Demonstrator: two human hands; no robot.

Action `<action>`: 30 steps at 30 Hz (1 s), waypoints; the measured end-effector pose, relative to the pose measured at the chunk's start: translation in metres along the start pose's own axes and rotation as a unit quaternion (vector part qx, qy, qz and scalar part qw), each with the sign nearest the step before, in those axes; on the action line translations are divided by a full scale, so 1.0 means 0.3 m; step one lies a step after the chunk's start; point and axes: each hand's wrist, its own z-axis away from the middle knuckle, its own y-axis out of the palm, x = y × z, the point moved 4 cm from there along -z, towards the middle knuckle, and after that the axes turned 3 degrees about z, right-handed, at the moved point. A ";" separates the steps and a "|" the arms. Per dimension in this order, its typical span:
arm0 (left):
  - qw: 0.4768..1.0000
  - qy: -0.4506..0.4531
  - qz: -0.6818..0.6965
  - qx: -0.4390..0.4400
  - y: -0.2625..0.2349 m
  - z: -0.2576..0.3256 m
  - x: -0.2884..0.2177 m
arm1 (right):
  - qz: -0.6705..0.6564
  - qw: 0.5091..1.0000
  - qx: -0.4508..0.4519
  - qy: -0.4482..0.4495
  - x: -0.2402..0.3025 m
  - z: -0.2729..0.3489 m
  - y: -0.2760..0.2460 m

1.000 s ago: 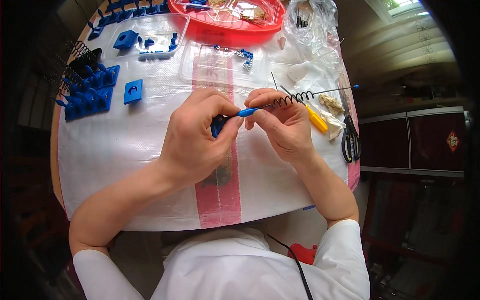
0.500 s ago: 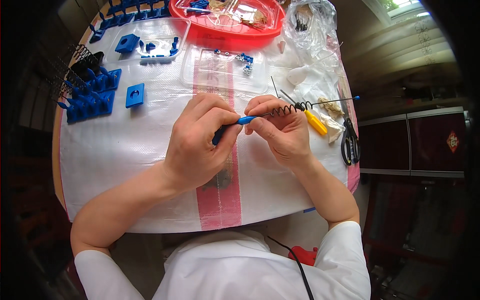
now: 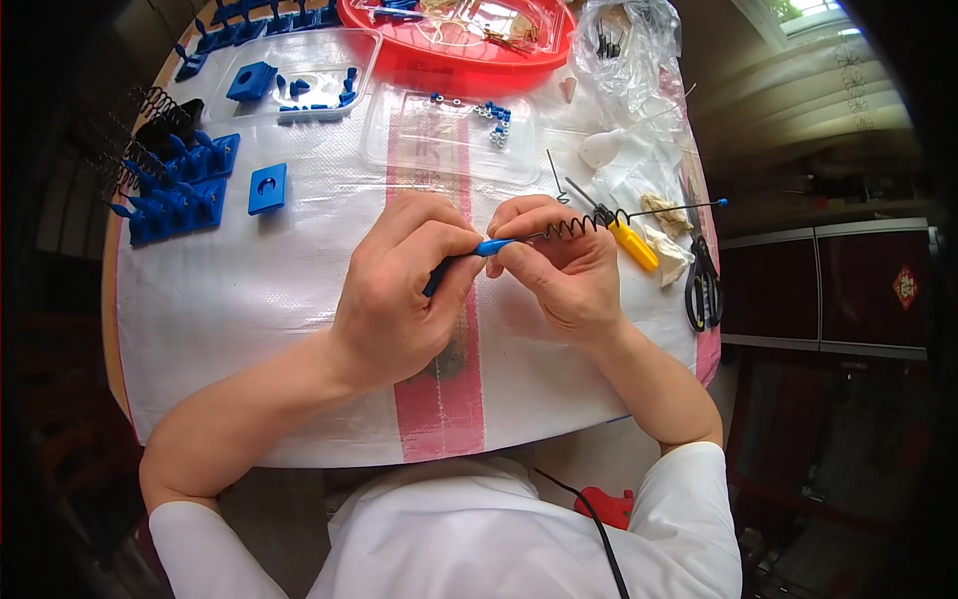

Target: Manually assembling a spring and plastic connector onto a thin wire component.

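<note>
Above the middle of the table my two hands meet. My left hand (image 3: 399, 285) is closed around a blue plastic piece with a tapered tip (image 3: 492, 247); most of the piece is hidden in the fingers. My right hand (image 3: 569, 275) pinches at that tip, where a black wire spring (image 3: 574, 228) joins it. The spring's coils lie along my right fingers, and its straight end runs out to the right with a small blue cap (image 3: 722, 203). Whether the wire sits inside the tip is hidden by the fingertips.
Blue stands with springs (image 3: 180, 212) and a square blue piece (image 3: 267, 190) lie left. Beyond are clear trays (image 3: 374, 65) of small parts and a red basin (image 3: 459, 65). A yellow-handled tool (image 3: 633, 246), crumpled tissue (image 3: 671, 255) and black scissors (image 3: 704, 295) lie right.
Both hands keep the same hold on the blue piece and the spring. The capped end of the spring has shifted slightly right and down; the whole view has moved a little too.
</note>
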 end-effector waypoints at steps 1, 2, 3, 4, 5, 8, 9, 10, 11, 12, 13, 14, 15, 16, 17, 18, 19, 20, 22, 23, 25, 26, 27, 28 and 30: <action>1.000 -0.001 0.000 -0.002 0.001 -0.001 0.001 | -0.002 1.000 -0.001 -0.002 0.000 0.000 0.000; 1.000 -0.002 -0.001 -0.004 0.002 -0.001 0.000 | -0.005 1.000 -0.002 -0.004 -0.001 0.000 0.001; 1.000 -0.003 -0.002 -0.006 0.004 0.000 -0.001 | -0.008 1.000 -0.003 -0.007 -0.001 0.001 0.000; 1.000 -0.017 0.001 -0.005 0.003 -0.002 -0.003 | -0.002 1.000 0.002 -0.005 0.004 -0.003 0.003; 1.000 -0.030 0.004 -0.002 0.001 -0.005 -0.012 | 0.004 1.000 0.005 -0.004 0.016 -0.009 0.005; 0.997 -0.072 0.019 0.037 0.005 -0.003 -0.023 | 0.009 0.999 0.019 0.024 0.039 -0.012 0.002; 0.994 -0.086 0.025 0.056 0.010 0.001 -0.023 | 0.009 0.999 0.023 0.037 0.042 -0.010 0.000; 0.993 -0.097 0.033 0.060 0.010 0.004 -0.024 | 0.003 0.999 0.028 0.042 0.042 -0.013 0.000; 0.991 -0.108 0.040 0.064 0.010 0.008 -0.023 | -0.003 0.998 0.032 0.047 0.041 -0.017 -0.002; 0.989 -0.119 0.048 0.069 0.011 0.012 -0.024 | -0.009 0.998 0.035 0.052 0.038 -0.019 -0.004; 0.979 -0.171 0.096 0.059 0.017 0.013 -0.022 | -0.018 0.998 0.031 0.052 0.036 -0.020 -0.010; 0.963 -0.222 0.143 0.049 0.027 0.014 -0.025 | -0.019 0.997 0.033 0.061 0.033 -0.022 -0.016; 0.942 -0.274 0.189 0.039 0.035 0.017 -0.022 | -0.020 0.997 0.035 0.070 0.032 -0.026 -0.023; 0.923 -0.304 0.229 0.049 0.041 0.018 -0.015 | -0.022 0.996 0.035 0.078 0.033 -0.025 -0.029; 0.901 -0.335 0.268 0.058 0.042 0.021 -0.003 | -0.034 0.994 0.034 0.097 0.037 -0.024 -0.031; 0.877 -0.366 0.305 0.068 0.041 0.025 0.010 | -0.029 0.994 0.030 0.106 0.037 -0.023 -0.038; 0.857 -0.377 0.338 0.101 0.039 0.025 0.022 | -0.026 0.993 0.027 0.114 0.032 -0.025 -0.045; 0.844 -0.393 0.348 0.107 0.042 0.027 0.025 | -0.022 0.992 0.024 0.122 0.030 -0.025 -0.049; 0.817 -0.427 0.370 0.117 0.050 0.031 0.028 | -0.039 0.991 0.026 0.123 0.032 -0.023 -0.051; 0.803 -0.439 0.383 0.123 0.054 0.030 0.025 | -0.046 0.991 0.023 0.123 0.029 -0.023 -0.052; 0.782 -0.455 0.408 0.123 0.063 0.033 0.024 | -0.062 0.989 0.029 0.130 0.021 -0.022 -0.054; 0.771 -0.463 0.421 0.121 0.067 0.034 0.022 | -0.070 0.987 0.038 0.138 0.015 -0.021 -0.055; 0.766 -0.467 0.425 0.119 0.069 0.033 0.018 | -0.078 0.985 0.047 0.145 0.011 -0.019 -0.055; 0.761 -0.472 0.430 0.116 0.070 0.033 0.015 | -0.079 0.985 0.048 0.146 0.012 -0.018 -0.055; 0.754 -0.475 0.438 0.114 0.074 0.033 0.013 | -0.080 0.985 0.050 0.147 0.012 -0.016 -0.056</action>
